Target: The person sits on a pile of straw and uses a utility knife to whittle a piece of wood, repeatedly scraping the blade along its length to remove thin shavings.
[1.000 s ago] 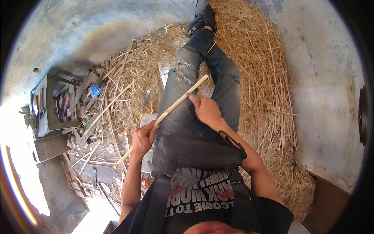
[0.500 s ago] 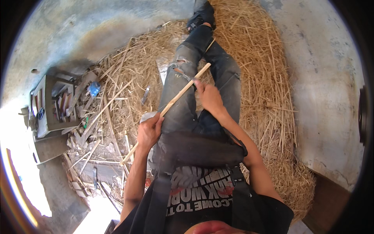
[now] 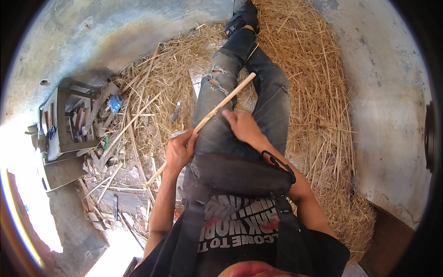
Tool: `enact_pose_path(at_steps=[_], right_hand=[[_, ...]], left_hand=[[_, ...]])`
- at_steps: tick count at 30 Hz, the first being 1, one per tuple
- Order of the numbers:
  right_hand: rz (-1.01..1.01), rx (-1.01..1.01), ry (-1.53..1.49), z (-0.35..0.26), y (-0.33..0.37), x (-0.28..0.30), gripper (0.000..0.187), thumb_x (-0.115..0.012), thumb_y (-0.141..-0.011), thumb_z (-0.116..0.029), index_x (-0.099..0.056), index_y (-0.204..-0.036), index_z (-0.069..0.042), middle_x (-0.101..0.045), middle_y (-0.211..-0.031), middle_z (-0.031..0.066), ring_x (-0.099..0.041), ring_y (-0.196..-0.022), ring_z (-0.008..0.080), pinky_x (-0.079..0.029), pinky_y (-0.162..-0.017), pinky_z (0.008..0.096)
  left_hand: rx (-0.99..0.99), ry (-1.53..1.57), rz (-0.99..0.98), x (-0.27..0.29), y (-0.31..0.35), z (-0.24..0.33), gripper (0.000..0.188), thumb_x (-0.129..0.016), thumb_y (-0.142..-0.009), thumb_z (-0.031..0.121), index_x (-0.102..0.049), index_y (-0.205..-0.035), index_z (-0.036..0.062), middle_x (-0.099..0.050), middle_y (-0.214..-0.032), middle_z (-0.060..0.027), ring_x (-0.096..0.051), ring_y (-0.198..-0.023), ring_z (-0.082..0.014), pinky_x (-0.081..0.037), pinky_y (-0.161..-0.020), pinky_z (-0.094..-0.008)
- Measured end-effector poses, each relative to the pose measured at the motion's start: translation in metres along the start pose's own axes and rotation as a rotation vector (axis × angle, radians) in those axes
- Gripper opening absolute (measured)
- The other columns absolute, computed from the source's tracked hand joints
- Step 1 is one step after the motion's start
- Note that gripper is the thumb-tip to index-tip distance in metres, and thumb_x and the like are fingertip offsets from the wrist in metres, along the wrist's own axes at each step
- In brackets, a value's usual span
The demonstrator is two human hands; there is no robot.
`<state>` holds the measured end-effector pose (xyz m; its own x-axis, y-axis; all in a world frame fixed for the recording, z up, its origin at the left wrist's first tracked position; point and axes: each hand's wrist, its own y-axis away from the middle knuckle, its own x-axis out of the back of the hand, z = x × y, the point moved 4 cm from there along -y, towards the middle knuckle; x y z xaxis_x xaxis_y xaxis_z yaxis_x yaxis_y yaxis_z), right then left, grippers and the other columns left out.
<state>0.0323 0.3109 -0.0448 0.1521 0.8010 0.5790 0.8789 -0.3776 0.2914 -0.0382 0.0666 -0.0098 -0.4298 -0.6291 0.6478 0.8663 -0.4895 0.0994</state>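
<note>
A long, pale peeled wooden stick (image 3: 230, 96) slants across my lap, its far end up by my knees and its near end beside my left forearm. My left hand (image 3: 180, 150) is wrapped round its middle, thumb on top. Just right of the stick, my right hand (image 3: 246, 126) has its fingers curled in and the thumb pointing at the wood. A small dark bit shows at the thumb tip, but whatever the fingers hold is hidden. Under the stick are my legs in torn dark jeans (image 3: 210, 108).
Straw (image 3: 318, 92) covers the floor ahead and to the right. Wood scraps and loose sticks (image 3: 134, 124) lie at left, near a blue plastic bag (image 3: 115, 103) and a small wooden cabinet (image 3: 57, 124). A flat, narrow tool (image 3: 176, 111) rests beside my leg. Concrete walls (image 3: 383, 92) enclose the space.
My right hand has slid back along the stick toward my body and my left hand. The left hand keeps its hold, and the stick lies almost the same way.
</note>
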Motion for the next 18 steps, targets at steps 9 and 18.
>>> enact_pose_path(at_steps=[9, 18], right_hand=[[0.059, 0.0, 0.032, -0.011, -0.01, -0.004, 0.072, -0.042, -0.107, -0.06, -0.073, -0.093, 0.003, -0.07, -0.085, 0.0302, -0.069, -0.088, 0.0494, -0.053, -0.079, 0.0534], [-0.11, 0.005, -0.075, -0.018, -0.004, -0.012, 0.073, -0.043, -0.108, -0.058, -0.07, -0.085, 0.007, -0.067, -0.074, 0.0291, -0.066, -0.075, 0.0477, -0.051, -0.072, 0.0513]], left_hand=[[-0.059, -0.074, 0.044, -0.006, -0.005, 0.009, 0.027, -0.072, -0.098, 0.022, -0.076, -0.112, -0.0015, -0.066, -0.073, -0.0253, -0.069, -0.061, -0.0348, -0.049, -0.059, -0.0412], [0.034, -0.012, 0.094, -0.018, -0.001, -0.003, 0.032, -0.075, -0.097, 0.023, -0.075, -0.114, -0.0044, -0.069, -0.071, -0.024, -0.072, -0.061, -0.026, -0.052, -0.059, -0.0373]])
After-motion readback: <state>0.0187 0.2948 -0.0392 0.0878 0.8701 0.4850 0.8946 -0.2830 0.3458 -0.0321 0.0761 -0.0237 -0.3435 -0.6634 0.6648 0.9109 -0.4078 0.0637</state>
